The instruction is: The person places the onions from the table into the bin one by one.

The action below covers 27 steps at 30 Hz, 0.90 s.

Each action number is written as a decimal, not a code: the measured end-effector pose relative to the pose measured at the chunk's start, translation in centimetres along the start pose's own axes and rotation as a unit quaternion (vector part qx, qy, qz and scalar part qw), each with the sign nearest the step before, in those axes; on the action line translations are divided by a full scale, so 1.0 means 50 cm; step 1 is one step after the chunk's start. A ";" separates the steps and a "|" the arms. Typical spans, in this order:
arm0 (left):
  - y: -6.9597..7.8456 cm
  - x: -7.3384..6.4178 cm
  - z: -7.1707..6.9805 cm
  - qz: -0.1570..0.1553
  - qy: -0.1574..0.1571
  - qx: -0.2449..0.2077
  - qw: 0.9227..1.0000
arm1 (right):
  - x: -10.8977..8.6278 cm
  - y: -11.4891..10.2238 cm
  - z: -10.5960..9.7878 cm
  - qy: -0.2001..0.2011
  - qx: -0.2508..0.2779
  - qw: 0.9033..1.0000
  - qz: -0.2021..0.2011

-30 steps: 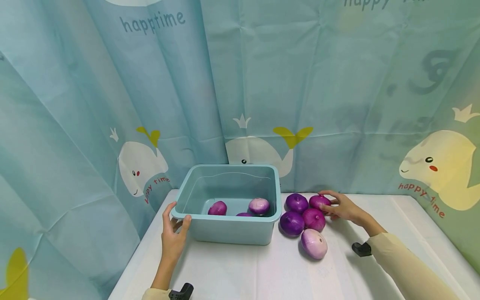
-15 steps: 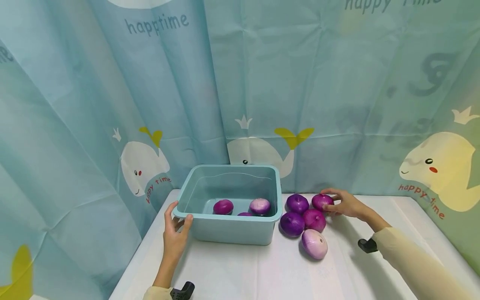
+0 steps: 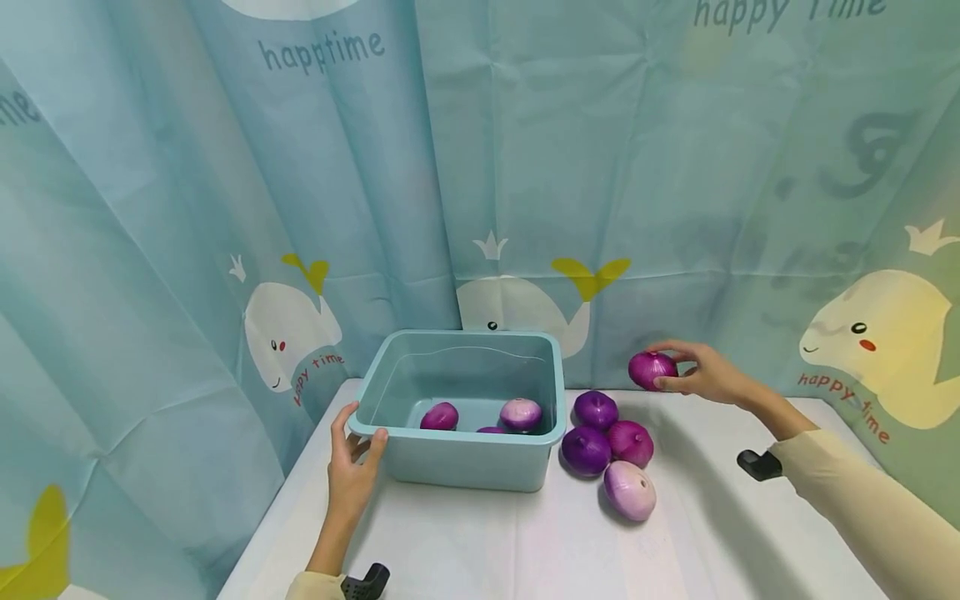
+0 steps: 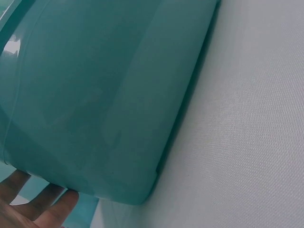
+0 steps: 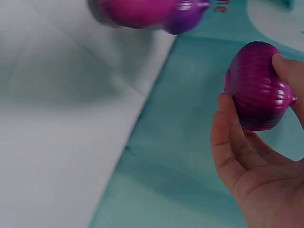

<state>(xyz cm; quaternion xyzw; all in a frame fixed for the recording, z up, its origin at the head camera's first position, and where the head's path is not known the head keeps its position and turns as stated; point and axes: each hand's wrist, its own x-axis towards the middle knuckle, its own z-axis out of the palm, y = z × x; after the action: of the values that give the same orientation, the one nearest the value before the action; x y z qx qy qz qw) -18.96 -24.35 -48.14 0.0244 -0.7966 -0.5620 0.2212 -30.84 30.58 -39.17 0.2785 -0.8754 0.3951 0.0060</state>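
Note:
My right hand holds a purple onion in the air above the table's back edge. In the right wrist view, thumb and fingers pinch this onion from both sides. My left hand grips the front left corner of a blue plastic bin, thumb at the front rim. The left wrist view has its fingers against the bin's outer wall. Inside the bin lie a purple onion, a paler onion and a third one mostly hidden by the front wall.
Right of the bin, several onions sit close together on the white table: two dark purple, one magenta and one pale in front. A whale-print curtain hangs behind the table.
My right hand has lifted the onion off the table from the back of the group, up and slightly right. The left onion in the bin has rocked. My left hand stays at the corner.

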 end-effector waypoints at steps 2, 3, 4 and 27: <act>-0.001 0.000 0.000 0.000 -0.001 0.001 1.000 | 0.005 -0.015 -0.011 0.012 -0.020 1.000 -0.013; -0.001 0.001 0.000 0.000 -0.001 0.001 1.000 | 0.007 -0.022 -0.017 0.018 -0.033 0.999 -0.020; -0.001 0.001 0.001 0.001 -0.001 0.002 1.000 | 0.010 -0.030 -0.023 0.024 -0.045 0.998 -0.026; -0.003 -0.002 0.002 0.004 0.002 0.000 1.000 | 0.027 -0.081 -0.057 0.063 -0.052 0.997 0.010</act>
<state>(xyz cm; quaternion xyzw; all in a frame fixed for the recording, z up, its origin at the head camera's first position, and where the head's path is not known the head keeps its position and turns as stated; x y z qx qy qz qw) -18.95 -24.28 -48.32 0.0224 -0.7965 -0.5606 0.2256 -30.56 29.74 -34.10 0.2435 -0.8953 0.3661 0.0712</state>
